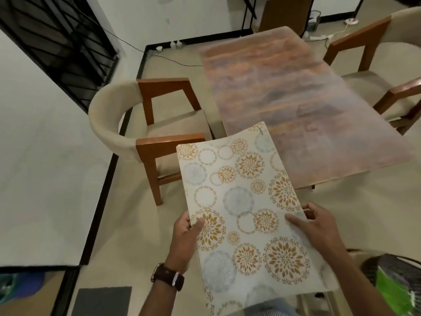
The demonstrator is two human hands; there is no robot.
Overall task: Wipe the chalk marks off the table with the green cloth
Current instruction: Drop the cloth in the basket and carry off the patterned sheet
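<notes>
I hold a flat white placemat [246,201] printed with orange and grey flower circles, in the air before the near left corner of the table. My left hand [185,238] grips its left edge and my right hand [319,226] grips its right edge, thumbs on top. The wooden table [296,92] stretches away ahead, its top smeared with pale chalky haze. Something bright green [391,290], perhaps the green cloth, lies in a dark basket at the lower right; I cannot tell for sure.
A cushioned wooden armchair [159,124] stands at the table's left side, another [387,78] at its right, and a third [284,14] at the far end. A grey floor mat [102,301] lies at the lower left. Cables run over the floor at the back.
</notes>
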